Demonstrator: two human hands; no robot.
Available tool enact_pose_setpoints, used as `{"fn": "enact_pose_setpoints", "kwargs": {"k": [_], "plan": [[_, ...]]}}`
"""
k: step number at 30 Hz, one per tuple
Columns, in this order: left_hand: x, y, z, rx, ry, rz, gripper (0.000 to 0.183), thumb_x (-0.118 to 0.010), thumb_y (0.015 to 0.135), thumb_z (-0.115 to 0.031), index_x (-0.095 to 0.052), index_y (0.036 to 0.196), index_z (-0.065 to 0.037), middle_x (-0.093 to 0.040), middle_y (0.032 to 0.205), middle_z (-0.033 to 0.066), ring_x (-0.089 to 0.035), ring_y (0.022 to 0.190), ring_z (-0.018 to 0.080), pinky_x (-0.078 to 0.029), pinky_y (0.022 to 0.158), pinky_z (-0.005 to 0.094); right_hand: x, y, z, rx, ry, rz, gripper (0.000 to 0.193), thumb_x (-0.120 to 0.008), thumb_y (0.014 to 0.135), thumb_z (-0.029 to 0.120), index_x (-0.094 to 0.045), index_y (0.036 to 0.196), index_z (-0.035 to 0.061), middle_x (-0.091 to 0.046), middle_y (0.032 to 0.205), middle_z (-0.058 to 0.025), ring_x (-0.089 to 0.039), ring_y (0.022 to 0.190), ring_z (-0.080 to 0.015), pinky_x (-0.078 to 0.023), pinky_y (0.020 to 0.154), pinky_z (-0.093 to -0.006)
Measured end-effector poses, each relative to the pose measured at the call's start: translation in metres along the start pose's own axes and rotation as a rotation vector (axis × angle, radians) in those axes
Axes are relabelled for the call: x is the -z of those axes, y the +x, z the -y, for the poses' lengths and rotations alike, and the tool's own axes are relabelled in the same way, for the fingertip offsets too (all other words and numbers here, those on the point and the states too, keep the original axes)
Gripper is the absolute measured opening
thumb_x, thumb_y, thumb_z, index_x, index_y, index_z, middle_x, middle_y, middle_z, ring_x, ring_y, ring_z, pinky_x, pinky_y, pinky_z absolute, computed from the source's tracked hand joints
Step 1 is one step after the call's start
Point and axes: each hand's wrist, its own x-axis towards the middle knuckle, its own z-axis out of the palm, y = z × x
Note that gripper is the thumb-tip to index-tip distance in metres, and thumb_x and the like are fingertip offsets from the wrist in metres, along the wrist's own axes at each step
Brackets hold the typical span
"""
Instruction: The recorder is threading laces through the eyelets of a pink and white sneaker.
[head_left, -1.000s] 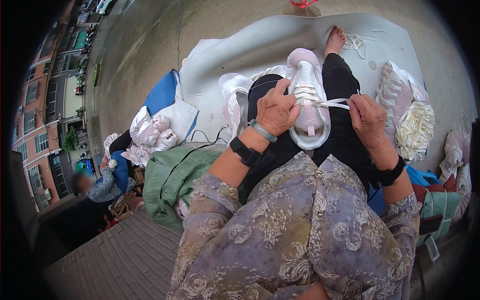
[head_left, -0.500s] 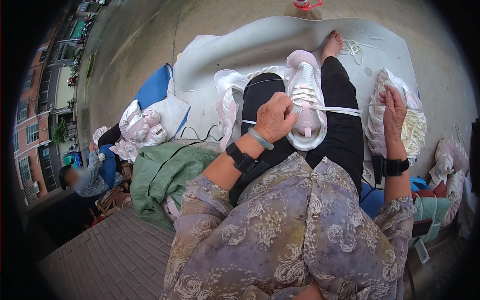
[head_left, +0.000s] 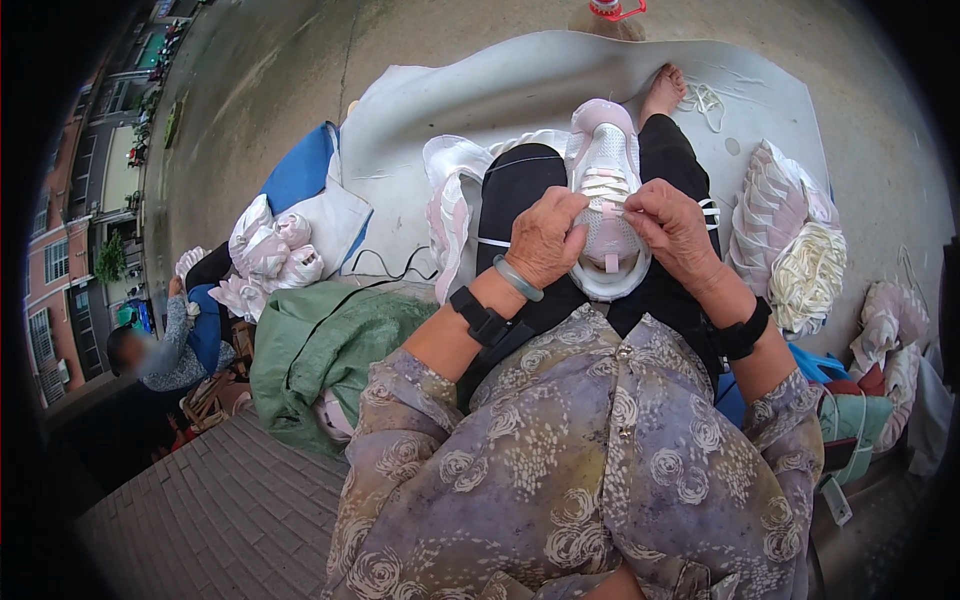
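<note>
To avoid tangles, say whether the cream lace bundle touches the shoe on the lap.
Apart: head view shows black trousers and mat between bundle and shoe.

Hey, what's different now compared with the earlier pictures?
The right hand has moved left, from out near the stacked pink-and-white pieces back to the shoe; whether it pinches a lace is unclear. The left hand stays at the shoe's left side, and the shoe remains between the thighs.
</note>
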Motion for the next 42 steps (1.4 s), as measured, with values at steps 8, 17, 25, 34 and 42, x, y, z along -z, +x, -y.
{"fn": "enact_pose_setpoints", "kwargs": {"k": [8, 17, 25, 34, 42], "plan": [[0.0, -0.003, -0.005, -0.148, 0.291, 0.071, 0.023, -0.059, 0.064, -0.005, -0.062, 0.086, -0.012, -0.051, 0.093, 0.0105, -0.054, 0.077, 0.0263, -0.045, 0.064, 0.0336, -0.003, -0.005, 0.017, 0.024, -0.498, 0.222, 0.01, -0.059, 0.066, 0.01, -0.059, 0.076, 0.0086, -0.049, 0.079, -0.0047, -0.051, 0.082, -0.0223, -0.04, 0.068, -0.0337], [-0.006, 0.004, -0.005, -0.187, 0.367, 0.037, 0.02, -0.058, 0.062, -0.008, -0.062, 0.08, -0.012, -0.05, 0.111, 0.0101, -0.048, 0.092, 0.0277, -0.04, 0.074, 0.038, -0.011, -0.005, 0.008, 0.316, -0.803, 0.212, 0.012, -0.054, 0.067, 0.012, -0.058, 0.074, 0.0031, -0.047, 0.112, -0.0113, -0.035, 0.116, -0.0274, -0.029, 0.092, -0.0473], [-0.008, 0.003, 0.0, -0.226, 0.388, -0.005, 0.02, -0.058, 0.06, -0.008, -0.062, 0.08, -0.011, -0.049, 0.116, 0.0083, -0.047, 0.097, 0.0287, -0.04, 0.074, 0.039, -0.011, -0.003, 0.005, 0.293, -0.785, 0.189, 0.011, -0.054, 0.067, 0.011, -0.057, 0.072, 0.0014, -0.046, 0.116, -0.0123, -0.035, 0.118, -0.0288, -0.028, 0.095, -0.0496], [-0.004, 0.006, -0.003, -0.184, 0.35, -0.001, 0.024, -0.057, 0.061, -0.009, -0.062, 0.084, -0.009, -0.049, 0.118, 0.009, -0.046, 0.102, 0.0302, -0.037, 0.08, 0.0404, -0.024, -0.007, -0.014, 0.061, -0.144, -0.008, 0.009, -0.059, 0.065, 0.004, -0.055, 0.073, 0.0039, -0.05, 0.106, -0.0119, -0.046, 0.103, -0.0303, -0.037, 0.084, -0.0388], [-0.01, 0.011, 0.005, -0.141, 0.261, 0.038, 0.023, -0.057, 0.062, -0.009, -0.058, 0.085, -0.008, -0.051, 0.113, 0.0083, -0.051, 0.097, 0.0237, -0.035, 0.08, 0.037, -0.017, 0.006, -0.018, 0.134, -0.232, 0.11, 0.017, -0.063, 0.063, 0.005, -0.056, 0.078, 0.0044, -0.052, 0.102, -0.0116, -0.047, 0.1, -0.0271, -0.037, 0.084, -0.0377]]}}
